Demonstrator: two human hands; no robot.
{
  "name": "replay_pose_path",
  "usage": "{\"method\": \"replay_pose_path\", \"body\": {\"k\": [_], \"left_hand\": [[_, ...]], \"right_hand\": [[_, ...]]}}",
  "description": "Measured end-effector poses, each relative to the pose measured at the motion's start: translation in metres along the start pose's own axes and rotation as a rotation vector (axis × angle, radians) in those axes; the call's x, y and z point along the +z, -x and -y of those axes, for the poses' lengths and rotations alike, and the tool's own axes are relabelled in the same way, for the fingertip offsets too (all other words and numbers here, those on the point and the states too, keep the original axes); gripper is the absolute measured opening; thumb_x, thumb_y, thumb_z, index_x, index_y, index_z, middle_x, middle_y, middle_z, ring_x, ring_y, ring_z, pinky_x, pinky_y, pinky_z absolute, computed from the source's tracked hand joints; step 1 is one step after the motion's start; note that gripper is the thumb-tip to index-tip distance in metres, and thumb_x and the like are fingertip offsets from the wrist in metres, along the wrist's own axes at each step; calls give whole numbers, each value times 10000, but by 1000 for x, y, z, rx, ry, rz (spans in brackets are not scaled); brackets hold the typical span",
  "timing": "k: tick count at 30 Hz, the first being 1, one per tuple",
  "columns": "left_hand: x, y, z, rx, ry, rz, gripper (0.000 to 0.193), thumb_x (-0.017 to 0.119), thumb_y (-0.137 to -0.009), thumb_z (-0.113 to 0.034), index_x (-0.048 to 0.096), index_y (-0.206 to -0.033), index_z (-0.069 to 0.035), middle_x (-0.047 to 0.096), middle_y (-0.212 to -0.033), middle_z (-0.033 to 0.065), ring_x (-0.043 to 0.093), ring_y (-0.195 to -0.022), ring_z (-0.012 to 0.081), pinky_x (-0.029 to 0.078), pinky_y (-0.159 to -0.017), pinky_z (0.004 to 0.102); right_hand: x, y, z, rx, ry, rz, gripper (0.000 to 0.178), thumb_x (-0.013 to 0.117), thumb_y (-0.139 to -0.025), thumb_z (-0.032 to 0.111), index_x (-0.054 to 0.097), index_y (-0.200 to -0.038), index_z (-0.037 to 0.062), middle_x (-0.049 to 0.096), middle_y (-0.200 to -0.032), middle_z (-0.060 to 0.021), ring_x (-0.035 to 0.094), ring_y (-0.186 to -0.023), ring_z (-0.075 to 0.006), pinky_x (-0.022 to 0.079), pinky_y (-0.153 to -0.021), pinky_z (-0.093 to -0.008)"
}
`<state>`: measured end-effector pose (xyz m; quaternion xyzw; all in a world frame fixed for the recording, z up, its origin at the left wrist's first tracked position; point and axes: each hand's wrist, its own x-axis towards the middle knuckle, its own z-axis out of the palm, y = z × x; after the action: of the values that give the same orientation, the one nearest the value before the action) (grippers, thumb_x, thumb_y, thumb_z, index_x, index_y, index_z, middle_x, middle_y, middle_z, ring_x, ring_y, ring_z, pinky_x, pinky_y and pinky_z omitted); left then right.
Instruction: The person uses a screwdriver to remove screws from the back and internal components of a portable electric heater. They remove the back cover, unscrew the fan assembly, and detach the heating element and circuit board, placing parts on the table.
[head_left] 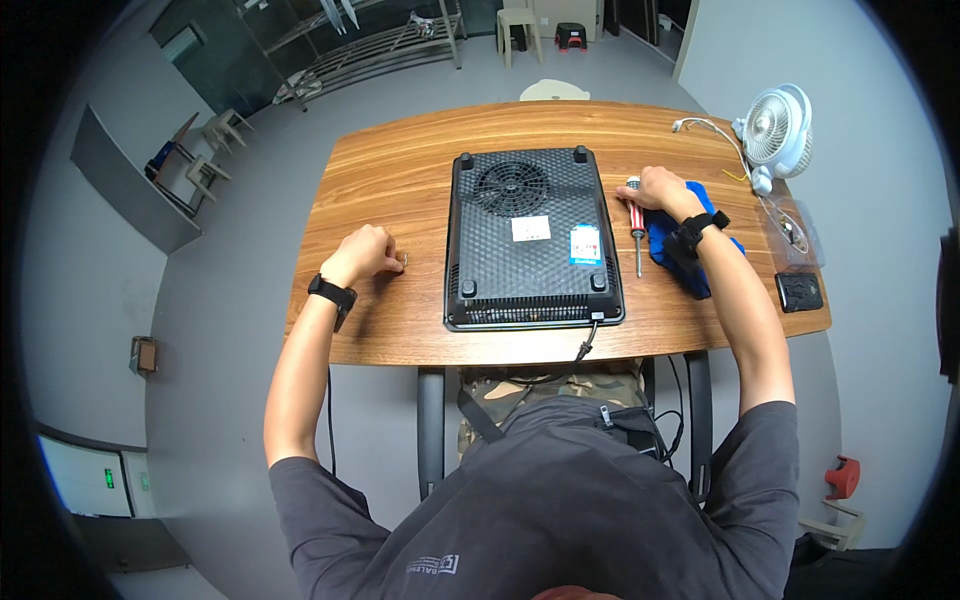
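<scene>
In the middle of the table lies a black induction cooker (535, 255), bottom side up, showing its round fan grille, several rubber feet and two stickers. My left hand (364, 254) rests on the wood left of it, fingers closed in a pinch beside tiny shiny bits (405, 259), too small to name for certain. To the cooker's right, my right hand (662, 192) has its fingers closed at the top of a screwdriver (637, 230) with a red-and-white handle, whose shaft points toward me. A blue cloth (661, 236) lies partly beneath my right wrist.
On the table's right side stand a white fan (776, 135), a clear plastic box (797, 235) with small items, and a black phone-like device (799, 292). The cooker's black cord (585, 350) hangs over the near edge. Stools and a metal rack stand beyond the wooden table (400, 160).
</scene>
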<state>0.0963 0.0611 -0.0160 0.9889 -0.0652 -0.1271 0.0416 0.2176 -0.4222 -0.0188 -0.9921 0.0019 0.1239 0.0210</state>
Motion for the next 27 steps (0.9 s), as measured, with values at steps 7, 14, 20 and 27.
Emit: {"method": "replay_pose_path", "body": {"k": [7,14,20,27], "left_hand": [[-6,21,-28,157,-67,-191,209,754,-876,-247,738,-879,-38,739,-829,158,712,-811,348,569,-746,436],[-2,29,-117,221,54,-229,445,633,-980,-410,634,-1133,8,720,-890,260,706,-863,433,574,-771,490],[32,39,-136,166,-80,-265,828,489,-1004,-584,387,-1468,94,691,-804,270,706,-750,447,583,-649,503],[41,50,-138,71,126,-202,721,472,-1037,-412,227,-1579,-5,665,-788,334,665,-735,511,548,-725,583]], "right_hand": [[-7,-2,-6,-40,8,-69,658,672,-901,585,710,-1148,-24,699,-1184,-256,670,-1136,-396,544,-942,-475],[-18,-33,17,-391,-214,-314,588,617,-965,480,649,-1142,-80,699,-1080,-286,665,-1061,-435,529,-941,-479],[0,-57,49,-576,-161,-148,639,532,-1019,499,532,-1350,-48,566,-1326,-300,554,-1243,-450,453,-1068,-463],[5,-70,46,-585,-270,-79,491,537,-1043,375,524,-1392,29,473,-1363,-271,536,-1229,-458,430,-1094,-453]]}}
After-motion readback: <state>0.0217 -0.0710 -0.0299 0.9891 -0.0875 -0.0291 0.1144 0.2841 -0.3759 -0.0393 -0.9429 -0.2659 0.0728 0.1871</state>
